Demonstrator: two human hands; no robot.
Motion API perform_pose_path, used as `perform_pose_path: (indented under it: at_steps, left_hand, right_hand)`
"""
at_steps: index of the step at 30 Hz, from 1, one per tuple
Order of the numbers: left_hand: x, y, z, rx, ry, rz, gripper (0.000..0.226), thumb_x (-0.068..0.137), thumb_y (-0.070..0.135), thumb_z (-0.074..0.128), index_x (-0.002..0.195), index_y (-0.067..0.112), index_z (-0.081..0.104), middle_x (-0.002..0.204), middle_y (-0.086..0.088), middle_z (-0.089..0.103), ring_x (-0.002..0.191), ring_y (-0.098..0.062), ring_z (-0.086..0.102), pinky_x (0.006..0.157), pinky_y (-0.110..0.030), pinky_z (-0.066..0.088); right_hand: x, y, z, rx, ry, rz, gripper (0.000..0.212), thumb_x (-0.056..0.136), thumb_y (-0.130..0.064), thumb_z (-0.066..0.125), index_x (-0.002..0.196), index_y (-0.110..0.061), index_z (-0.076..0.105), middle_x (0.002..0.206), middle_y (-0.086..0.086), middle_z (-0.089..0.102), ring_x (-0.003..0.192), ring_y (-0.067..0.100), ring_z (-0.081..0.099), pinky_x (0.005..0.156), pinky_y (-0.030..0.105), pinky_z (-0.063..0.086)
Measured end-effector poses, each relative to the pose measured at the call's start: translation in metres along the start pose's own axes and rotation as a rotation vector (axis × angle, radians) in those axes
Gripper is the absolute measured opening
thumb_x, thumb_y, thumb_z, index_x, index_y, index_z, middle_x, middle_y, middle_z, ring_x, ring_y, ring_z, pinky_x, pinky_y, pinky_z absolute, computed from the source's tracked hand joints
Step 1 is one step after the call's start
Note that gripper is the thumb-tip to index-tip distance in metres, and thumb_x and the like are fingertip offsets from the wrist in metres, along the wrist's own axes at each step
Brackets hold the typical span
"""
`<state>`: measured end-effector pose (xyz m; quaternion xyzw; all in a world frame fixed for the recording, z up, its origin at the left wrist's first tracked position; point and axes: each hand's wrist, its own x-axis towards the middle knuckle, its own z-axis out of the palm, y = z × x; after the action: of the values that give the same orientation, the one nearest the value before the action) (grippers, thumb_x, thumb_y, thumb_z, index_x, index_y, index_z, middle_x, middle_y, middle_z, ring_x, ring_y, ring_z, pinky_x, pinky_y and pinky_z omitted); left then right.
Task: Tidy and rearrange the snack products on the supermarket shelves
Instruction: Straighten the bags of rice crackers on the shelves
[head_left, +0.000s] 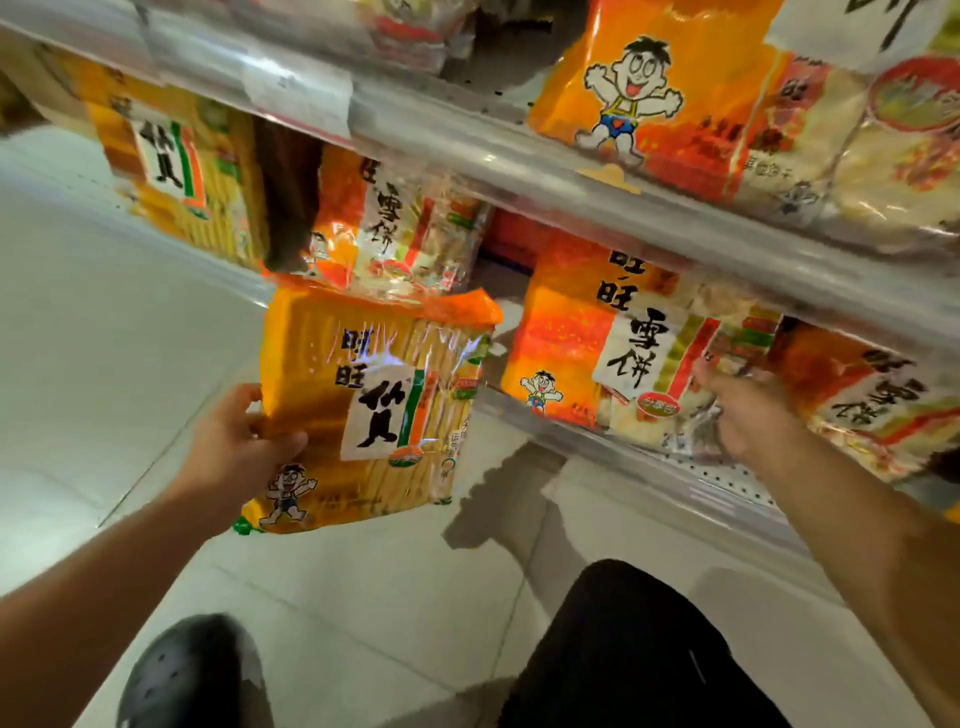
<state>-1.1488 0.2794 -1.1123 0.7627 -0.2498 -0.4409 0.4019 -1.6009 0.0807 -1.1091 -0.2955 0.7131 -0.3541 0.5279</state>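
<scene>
One yellow-orange cracker pack (363, 410) gripped by left hand (236, 447); right hand (743, 410) pinches shelved red-orange pack (613, 353).

From my feed, the fingers (249, 415) of my left hand (236, 447) mostly vanish behind the yellow cracker bag (374, 405), only the thumb showing on its front. My right hand (743, 410) is smeared with motion against the orange rice-cracker pack (613, 353), so I can't tell whether it pinches the wrapper or merely touches it. Above that pack, the shelf rail (519, 156) hides its top, and the price label (298, 91) on the rail is too blurred to read.
</scene>
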Motion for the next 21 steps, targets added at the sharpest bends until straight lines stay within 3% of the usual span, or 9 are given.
perform_pose_path:
  at_steps: [4,8,10,14,17,21]
  left_hand:
    - [-0.031,-0.025,-0.009,-0.002,0.015,-0.029,0.046,0.082,0.003,0.074,0.106,0.039,0.058,0.106,-0.008,0.069,0.089,-0.032,0.071,0.079,-0.059,0.056]
    - [-0.042,-0.031,-0.003,-0.011,-0.015,-0.030,0.044,0.084,0.006,0.073,0.109,0.039,0.058,0.107,-0.007,0.069,0.092,-0.031,0.070,0.079,-0.057,0.057]
    - [-0.044,-0.029,0.002,-0.013,-0.033,-0.032,0.043,0.084,0.009,0.073,0.111,0.039,0.058,0.108,-0.006,0.069,0.091,-0.029,0.071,0.074,-0.052,0.059]
    - [-0.046,-0.025,0.016,-0.032,-0.041,-0.034,0.043,0.086,0.008,0.071,0.116,0.035,0.055,0.112,-0.006,0.067,0.094,-0.028,0.069,0.067,-0.042,0.058]
    - [-0.045,-0.019,0.025,-0.036,-0.044,-0.025,0.043,0.086,0.008,0.070,0.118,0.032,0.055,0.112,-0.005,0.066,0.097,-0.028,0.067,0.070,-0.042,0.056]
    - [-0.043,-0.011,0.034,-0.056,-0.063,-0.003,0.040,0.087,0.008,0.069,0.112,0.035,0.055,0.110,-0.003,0.067,0.093,-0.025,0.068,0.064,-0.036,0.055]
  right_hand:
    - [0.040,-0.012,0.025,0.026,0.028,0.046,0.042,0.074,-0.027,0.078,0.112,-0.028,0.062,0.115,-0.005,0.066,0.107,0.027,0.061,0.079,0.046,0.051]
    - [0.055,-0.012,0.054,-0.005,0.052,-0.043,0.023,0.075,-0.012,0.079,0.085,-0.025,0.063,0.100,-0.006,0.068,0.109,0.021,0.062,0.083,0.040,0.051]
    - [0.054,-0.004,0.065,-0.031,0.051,-0.023,0.025,0.076,-0.016,0.080,0.086,-0.023,0.059,0.105,0.000,0.068,0.102,0.023,0.064,0.089,0.044,0.052]
    - [0.047,0.005,0.072,-0.106,0.074,0.021,0.028,0.079,-0.033,0.078,0.085,-0.020,0.054,0.100,0.006,0.065,0.089,0.026,0.065,0.081,0.044,0.055]
    - [0.044,0.004,0.074,-0.112,0.083,0.043,0.025,0.080,-0.031,0.076,0.084,-0.017,0.055,0.096,0.005,0.064,0.087,0.023,0.063,0.073,0.040,0.054]
    - [0.039,0.004,0.074,-0.028,0.103,0.042,0.031,0.070,-0.029,0.083,0.083,-0.018,0.058,0.094,0.001,0.067,0.088,0.023,0.063,0.080,0.042,0.053]
